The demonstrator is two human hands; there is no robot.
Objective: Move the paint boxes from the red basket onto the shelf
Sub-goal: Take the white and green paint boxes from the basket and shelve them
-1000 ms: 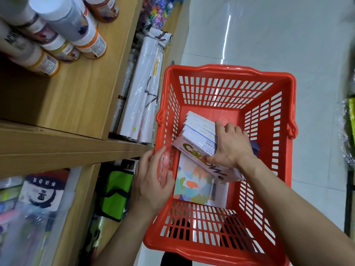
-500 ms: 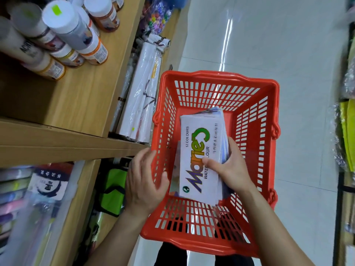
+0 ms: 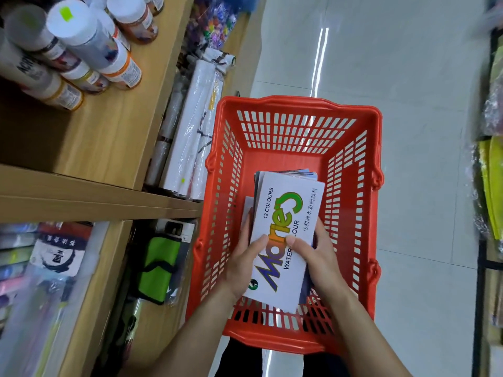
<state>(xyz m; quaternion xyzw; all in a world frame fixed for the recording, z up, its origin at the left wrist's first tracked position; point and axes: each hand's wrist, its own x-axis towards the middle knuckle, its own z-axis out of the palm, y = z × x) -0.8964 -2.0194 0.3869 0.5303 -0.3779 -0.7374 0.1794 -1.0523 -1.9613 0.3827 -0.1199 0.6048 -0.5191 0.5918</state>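
Both hands grasp one stack of paint boxes (image 3: 285, 235) above the inside of the red basket (image 3: 364, 170). The left hand (image 3: 242, 268) clamps the stack's left long edge, thumb laid across the printed white top face. The right hand (image 3: 318, 265) clamps the right long edge, thumb likewise on the top face, fingers wrapped beneath. Neither hand is released; each is closed on the stack at its near end.

The stack holds several flat boxes, the lower ones fanned slightly and showing at the far end. Its long axis runs from about 6 o'clock at the hands to about 12 o'clock, tilted a little toward 1 o'clock. The far end projects freely, well clear of both thumbs. How many boxes the stack contains cannot be told. Another flat item appears just beside the stack's left edge, below it; whether it lies on the basket floor cannot be told.

The shelf (image 3: 89, 205) lies at about 9 to 10 o'clock from the grip, beyond the basket's left wall. Paint bottles (image 3: 81, 42) occupy the far part of the upper board, at about 10 o'clock; bare wood shows nearer the front edge.

Judgement: the stack must travel sideways, across its long axis, over the left wall. The left hand is nearer the shelf and leads; the right hand follows
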